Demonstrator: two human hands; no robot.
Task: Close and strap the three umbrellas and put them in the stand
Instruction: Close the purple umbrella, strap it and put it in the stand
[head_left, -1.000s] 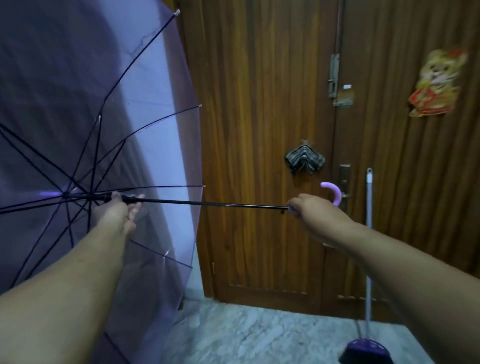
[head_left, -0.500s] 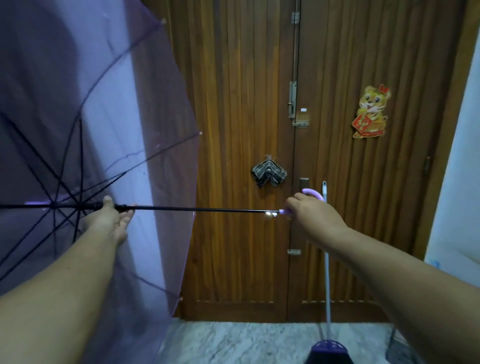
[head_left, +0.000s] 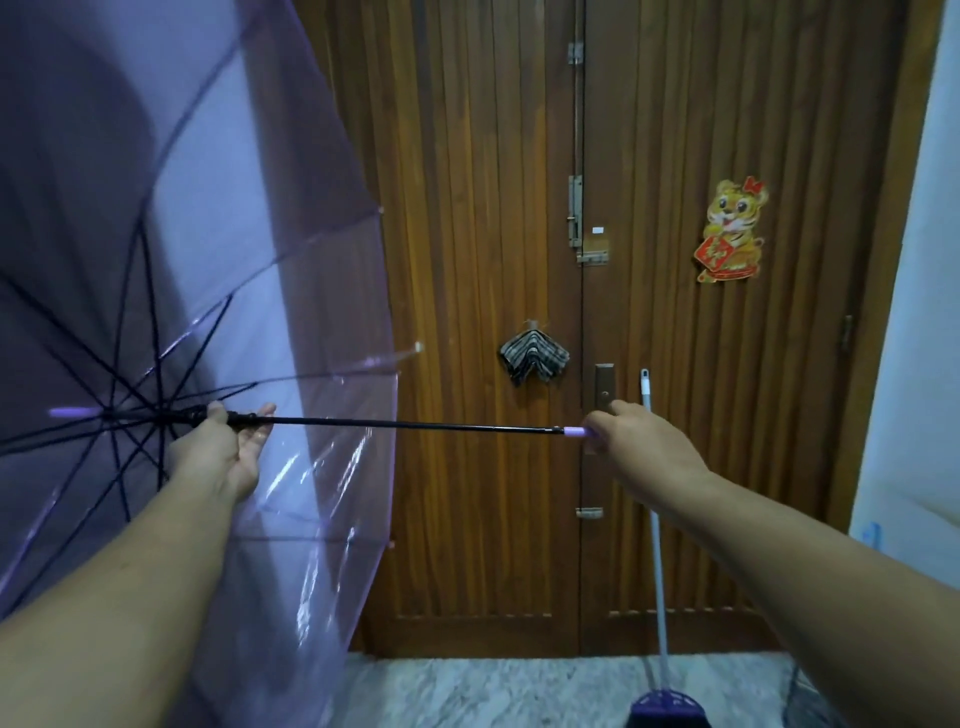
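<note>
An open umbrella with a clear purple canopy (head_left: 218, 291) fills the left side, held sideways with its black shaft (head_left: 405, 424) running left to right. My left hand (head_left: 223, 447) grips the runner on the shaft near the ribs. My right hand (head_left: 639, 447) grips the lilac handle (head_left: 574, 431) at the shaft's right end; the curved part of the handle is hidden behind the hand. No stand or other umbrella is clearly in view.
A double wooden door (head_left: 467, 208) stands straight ahead with a tiger sticker (head_left: 730, 231) and a striped cloth (head_left: 534, 357) hung on it. A broom (head_left: 655, 545) with a purple head leans by the door. A white wall (head_left: 919, 312) is right; marble floor below.
The view has tilted up and swung right, showing more of the door. My left hand has pulled the runner slightly along the shaft and the canopy edge has folded in a little.
</note>
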